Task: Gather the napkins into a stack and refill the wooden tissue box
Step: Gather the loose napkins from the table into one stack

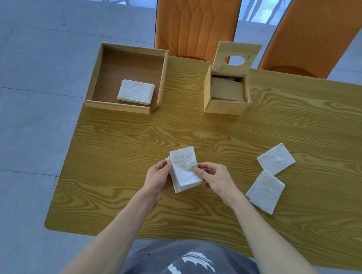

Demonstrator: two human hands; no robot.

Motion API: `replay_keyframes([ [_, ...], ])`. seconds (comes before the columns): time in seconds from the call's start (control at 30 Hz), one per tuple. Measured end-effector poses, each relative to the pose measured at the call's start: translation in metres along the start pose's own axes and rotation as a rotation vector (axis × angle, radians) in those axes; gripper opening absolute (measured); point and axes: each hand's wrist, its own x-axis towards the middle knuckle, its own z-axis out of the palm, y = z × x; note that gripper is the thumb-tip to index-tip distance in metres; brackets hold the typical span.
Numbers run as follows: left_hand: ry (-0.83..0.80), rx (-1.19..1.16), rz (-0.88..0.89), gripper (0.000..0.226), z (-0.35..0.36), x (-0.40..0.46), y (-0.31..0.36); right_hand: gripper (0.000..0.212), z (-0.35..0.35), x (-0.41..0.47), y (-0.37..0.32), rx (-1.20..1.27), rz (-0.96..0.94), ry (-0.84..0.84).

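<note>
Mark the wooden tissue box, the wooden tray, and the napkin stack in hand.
wooden tissue box (223, 108): head view, front wall.
wooden tray (117, 106): head view, near rim.
napkin stack (183, 166): head view, top sheet, held by both hands.

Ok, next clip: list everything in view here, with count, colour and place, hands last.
table: one, yellow wood grain, centre
tray: one, wooden, far left corner of table
napkin stack in tray: one, white, near right part of tray
tissue box: one, light wood, lid up, far centre
loose napkins: two piles, white, right of hands
held napkin stack: one, white, between both hands
chairs: two, orange, behind table
left hand, right hand: gripping held stack
</note>
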Motion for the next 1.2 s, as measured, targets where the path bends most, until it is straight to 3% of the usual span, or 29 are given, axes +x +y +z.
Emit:
replay_keyframes([
  [0.23,-0.04,-0.06,-0.034,0.033,0.006,-0.002,-0.007,0.018,0.001,0.004,0.016,-0.232,-0.049,0.108],
  [0.4,-0.015,0.015,0.021,0.019,0.012,0.0,-0.016,0.027,0.0,-0.002,0.02,-0.482,-0.114,0.23],
  [0.83,-0.1,0.108,0.012,0.016,0.06,0.002,-0.026,0.024,-0.092,-0.035,0.047,-0.316,0.055,0.879],
  [1.07,-0.155,0.187,-0.003,0.021,0.079,0.001,-0.031,0.043,-0.145,-0.039,0.06,-0.415,0.218,0.798],
  [1.2,-0.154,0.203,-0.017,0.018,0.087,-0.001,-0.033,0.04,-0.155,-0.038,0.058,-0.453,0.248,0.716],
])
